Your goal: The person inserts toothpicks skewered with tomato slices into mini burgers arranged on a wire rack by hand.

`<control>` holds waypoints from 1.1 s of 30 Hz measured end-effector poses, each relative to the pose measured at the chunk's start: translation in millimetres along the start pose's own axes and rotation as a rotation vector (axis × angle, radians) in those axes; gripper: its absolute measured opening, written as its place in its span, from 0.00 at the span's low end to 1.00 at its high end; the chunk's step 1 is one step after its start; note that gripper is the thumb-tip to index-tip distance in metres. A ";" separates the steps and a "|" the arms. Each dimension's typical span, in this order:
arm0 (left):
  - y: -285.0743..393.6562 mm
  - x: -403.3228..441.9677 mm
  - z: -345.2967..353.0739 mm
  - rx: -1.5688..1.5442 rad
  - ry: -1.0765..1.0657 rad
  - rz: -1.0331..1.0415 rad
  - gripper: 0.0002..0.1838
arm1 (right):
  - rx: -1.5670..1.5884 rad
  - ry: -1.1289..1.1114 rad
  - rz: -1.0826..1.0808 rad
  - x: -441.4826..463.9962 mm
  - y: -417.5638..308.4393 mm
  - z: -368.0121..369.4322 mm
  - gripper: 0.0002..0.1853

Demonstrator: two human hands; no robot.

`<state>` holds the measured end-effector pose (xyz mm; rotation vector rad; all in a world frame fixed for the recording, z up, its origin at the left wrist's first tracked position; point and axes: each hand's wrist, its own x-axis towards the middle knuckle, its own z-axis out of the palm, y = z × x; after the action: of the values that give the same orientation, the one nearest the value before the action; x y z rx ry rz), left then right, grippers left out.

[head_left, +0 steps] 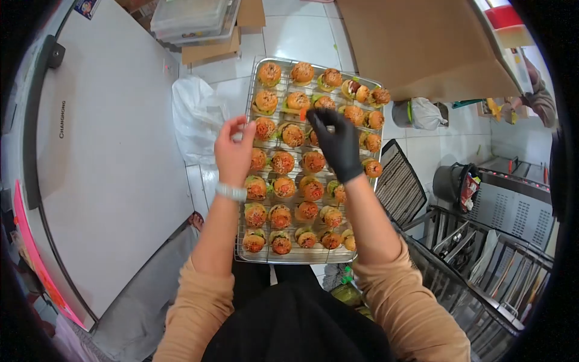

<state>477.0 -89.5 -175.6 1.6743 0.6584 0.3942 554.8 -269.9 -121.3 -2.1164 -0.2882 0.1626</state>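
Rows of small sesame-topped burgers (282, 161) with lettuce showing at their sides sit on a wire rack (274, 201) in a metal tray (301, 262). My right hand (336, 143), in a black glove, is over the upper middle of the rack. Its fingers are pinched together at a small orange-red piece (303, 113), too small to name, beside a burger (297, 101) in the second row. Bare and wearing a pale wristband, my left hand (234, 149) is at the rack's left edge. Its thumb and fingers are apart near another burger (265, 128), with nothing visible in them.
A white fridge (114, 139) stands at left, a white plastic bag (196, 117) beside it. Plastic boxes (190, 21) are stacked behind. At right are a cardboard sheet (422, 48), a black bin (449, 184) and a metal rack (476, 259). Another person's arm (537, 99) shows far right.
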 end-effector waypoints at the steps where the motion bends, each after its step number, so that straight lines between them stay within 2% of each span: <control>1: -23.1 23.1 4.3 0.185 -0.002 0.118 0.19 | -0.080 -0.033 -0.078 20.2 6.0 12.6 0.10; 3: -27.7 43.6 14.9 0.295 -0.077 0.216 0.22 | -0.207 -0.065 -0.215 48.2 15.3 31.3 0.08; 6: -46.2 66.4 20.2 0.351 -0.235 0.361 0.22 | -0.337 -0.094 -0.339 65.4 27.7 50.6 0.06; 10: -54.7 73.4 17.6 0.309 -0.358 0.097 0.21 | -0.456 -0.145 -0.359 74.3 25.0 60.8 0.07; 16: -60.4 70.9 19.4 0.265 -0.331 0.008 0.20 | -0.532 -0.185 -0.426 81.3 20.8 65.7 0.06; 21: -62.9 71.0 18.8 0.233 -0.335 0.030 0.20 | -0.658 -0.305 -0.458 89.6 18.2 72.9 0.06; 27: -65.7 71.7 21.1 0.255 -0.324 0.023 0.20 | -0.800 -0.406 -0.609 101.2 27.1 98.2 0.10; 33: -64.5 68.9 22.6 0.220 -0.304 0.016 0.20 | -0.796 -0.480 -0.523 103.7 44.2 105.8 0.10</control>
<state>530.8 -57.7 -249.8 1.9001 0.4751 0.0750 636.7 -178.4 -215.2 -2.6541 -1.3594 0.2747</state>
